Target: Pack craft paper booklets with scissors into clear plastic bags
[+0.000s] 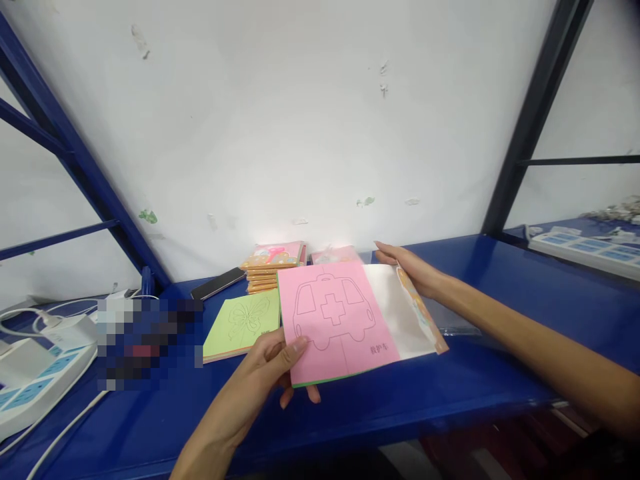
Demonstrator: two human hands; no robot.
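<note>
Left of the pink ambulance booklet, a pixelated patch masks what lies there; behind it, a booklet stack is partly covered; farther left, the edge cuts off a power strip.

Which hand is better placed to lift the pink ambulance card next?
Probably the left hand: its thumb lies on the pink ambulance card at the near edge. The right hand is farther off, holding the far end of the white sheet.
</note>
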